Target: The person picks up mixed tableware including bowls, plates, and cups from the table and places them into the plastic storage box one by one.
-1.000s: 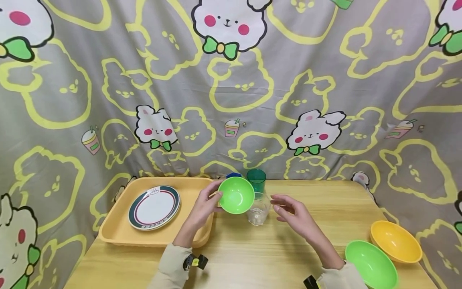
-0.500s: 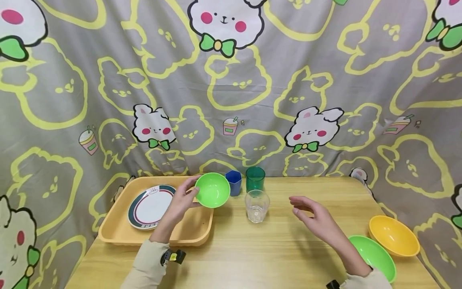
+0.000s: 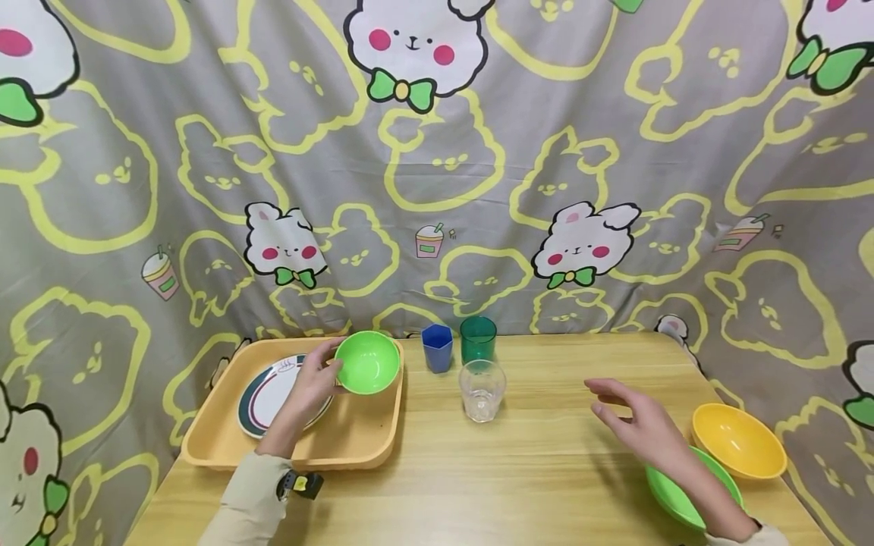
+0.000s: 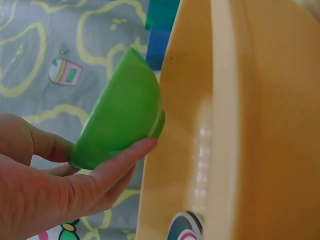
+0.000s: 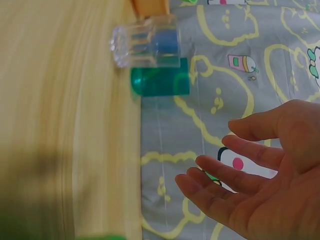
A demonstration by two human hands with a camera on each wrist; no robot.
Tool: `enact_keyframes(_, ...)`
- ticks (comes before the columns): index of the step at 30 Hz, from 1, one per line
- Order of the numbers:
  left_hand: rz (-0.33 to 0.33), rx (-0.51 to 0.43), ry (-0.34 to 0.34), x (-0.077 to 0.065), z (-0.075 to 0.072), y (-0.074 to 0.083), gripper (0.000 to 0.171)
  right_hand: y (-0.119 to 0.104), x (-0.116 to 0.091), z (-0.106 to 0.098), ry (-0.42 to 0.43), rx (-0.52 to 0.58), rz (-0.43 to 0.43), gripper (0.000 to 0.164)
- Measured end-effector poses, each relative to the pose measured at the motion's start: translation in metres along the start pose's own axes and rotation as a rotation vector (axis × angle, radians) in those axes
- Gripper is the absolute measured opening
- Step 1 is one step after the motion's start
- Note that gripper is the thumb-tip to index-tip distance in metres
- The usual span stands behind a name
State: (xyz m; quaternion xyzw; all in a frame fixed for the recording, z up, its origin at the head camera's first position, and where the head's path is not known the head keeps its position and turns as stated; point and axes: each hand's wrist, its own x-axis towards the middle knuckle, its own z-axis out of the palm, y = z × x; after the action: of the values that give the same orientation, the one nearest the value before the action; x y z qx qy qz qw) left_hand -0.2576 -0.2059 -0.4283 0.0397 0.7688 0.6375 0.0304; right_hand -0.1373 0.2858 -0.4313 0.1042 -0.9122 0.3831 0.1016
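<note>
My left hand [image 3: 310, 390] pinches a small green bowl [image 3: 369, 362] by its rim, above the right part of the yellow tray [image 3: 372, 455]. In the left wrist view the bowl [image 4: 122, 112] is tilted, the thumb at its rim and fingers along its outside. On the tray lies a white plate [image 3: 256, 398] with a dark green band, partly covered by the left hand. My right hand [image 3: 642, 425] holds nothing; its fingers are relaxed above the table, left of a larger green bowl [image 3: 672, 493], which the right forearm partly hides.
A clear glass [image 3: 482, 390], a green glass [image 3: 478, 341] and a blue cup [image 3: 438, 349] stand at the table's middle and back. An orange bowl [image 3: 740, 441] sits at the right edge. A patterned curtain [image 3: 451, 167] hangs behind the table [image 3: 519, 485].
My left hand has carried the small green bowl leftward from near the clear glass to over the tray, uncovering the blue cup. My right hand has moved right, away from the glass.
</note>
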Motion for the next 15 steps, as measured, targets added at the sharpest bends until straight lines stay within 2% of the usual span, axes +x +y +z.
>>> enact_keyframes(8, -0.104, -0.033, 0.005, 0.009, -0.01, -0.004, 0.051, 0.013, -0.011, -0.019, 0.036, -0.083, 0.0, 0.038)
enact_keyframes(15, -0.145, -0.024, -0.047, 0.019, -0.013, -0.012, 0.054, 0.022, -0.018, -0.042, 0.05, -0.151, 0.016, 0.038)
